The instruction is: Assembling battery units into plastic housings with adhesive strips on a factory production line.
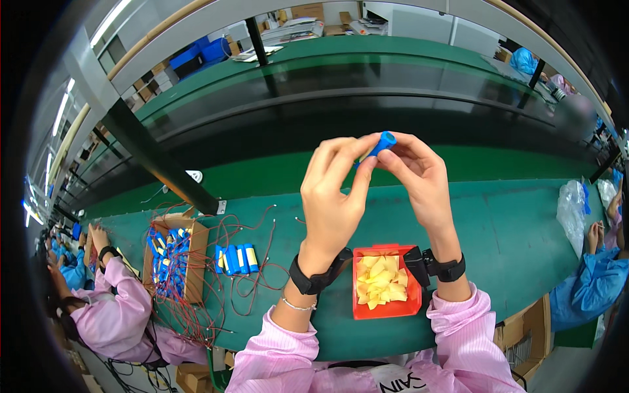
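Observation:
Both my hands are raised over the green bench, holding a blue cylindrical battery cell (385,141) between them. My left hand (334,180) pinches its lower left part, where a bit of pale yellow shows. The fingers of my right hand (419,171) close on its upper right side. Below them a red bin (388,316) holds many pale yellow paper pieces (380,281). To the left lies a row of several blue cells with yellow strips (237,259), their thin red wires loose on the bench.
A cardboard box (195,262) of blue cells and tangled red wires stands on the left, beside a person in pink (111,301). A slanting dark post (160,160) rises behind it. At right are a clear plastic bag (571,213) and a person in blue (586,288).

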{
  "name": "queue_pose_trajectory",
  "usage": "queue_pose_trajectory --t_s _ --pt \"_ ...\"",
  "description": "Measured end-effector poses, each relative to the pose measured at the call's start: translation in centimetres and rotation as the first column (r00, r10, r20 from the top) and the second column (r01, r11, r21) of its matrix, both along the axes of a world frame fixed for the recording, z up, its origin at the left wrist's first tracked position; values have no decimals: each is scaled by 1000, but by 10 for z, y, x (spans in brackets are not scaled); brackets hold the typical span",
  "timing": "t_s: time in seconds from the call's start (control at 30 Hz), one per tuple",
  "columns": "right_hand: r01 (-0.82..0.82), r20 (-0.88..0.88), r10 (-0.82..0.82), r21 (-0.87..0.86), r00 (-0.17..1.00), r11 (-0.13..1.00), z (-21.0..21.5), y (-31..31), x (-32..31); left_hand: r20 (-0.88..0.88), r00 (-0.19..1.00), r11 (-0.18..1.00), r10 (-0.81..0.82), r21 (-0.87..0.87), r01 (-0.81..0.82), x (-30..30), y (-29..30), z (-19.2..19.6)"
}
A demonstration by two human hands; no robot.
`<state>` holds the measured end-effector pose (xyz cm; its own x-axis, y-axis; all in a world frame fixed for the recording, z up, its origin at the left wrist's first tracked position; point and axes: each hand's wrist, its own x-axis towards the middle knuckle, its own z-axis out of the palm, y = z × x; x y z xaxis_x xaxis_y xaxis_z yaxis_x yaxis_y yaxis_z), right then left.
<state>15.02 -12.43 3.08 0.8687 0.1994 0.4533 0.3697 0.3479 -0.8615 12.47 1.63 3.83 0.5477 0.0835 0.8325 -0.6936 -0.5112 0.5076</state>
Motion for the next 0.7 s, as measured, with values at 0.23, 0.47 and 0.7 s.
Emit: queue_pose_trajectory --t_s 0.23,0.47,0.7 --pt "-11 -65 15 72 998 997 3 -7 2 -40 996 993 -84 -87 80 -5 -10 -2" --pt "12 51 -8 -64 999 998 5 -8 1 -206 952 895 -225 -429 118 -4 -9 -1" --pt "131 156 -93 -253 983 958 14 -8 -10 -133 985 964 -106 -256 70 -4 -3 0"
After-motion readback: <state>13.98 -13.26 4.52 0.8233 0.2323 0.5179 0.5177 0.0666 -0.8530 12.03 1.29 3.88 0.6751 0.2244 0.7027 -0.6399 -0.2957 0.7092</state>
